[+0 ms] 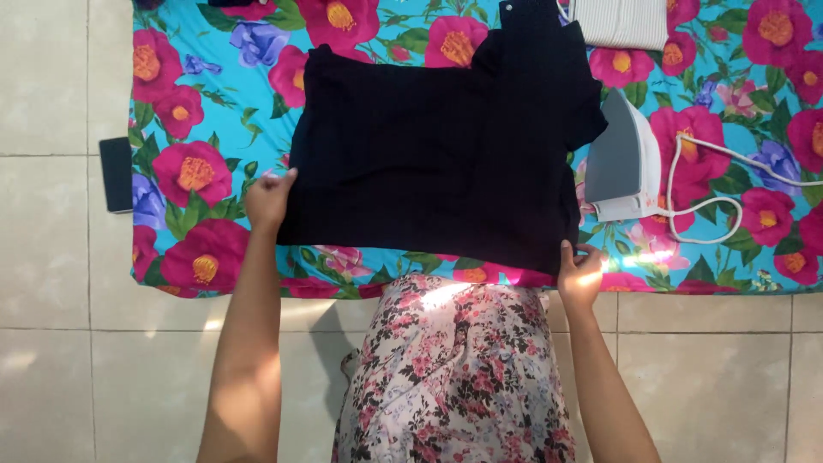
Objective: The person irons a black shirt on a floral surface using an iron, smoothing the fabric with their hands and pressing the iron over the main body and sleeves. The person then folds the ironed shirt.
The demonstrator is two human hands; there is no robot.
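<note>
We are gripping the black garment (437, 146), lying mid-frame on the flowered sheet (197, 111), left hand (268, 199) and right hand (579, 276) pinching its near corners. A white iron (621, 163) is standing just right, a phone (116, 174) lying far left.

Matt black cloth garment (437, 146) on a smooth printed floral sheet (197, 111); glossy white plastic iron (624, 163); polished floor tiles (51, 283).
</note>
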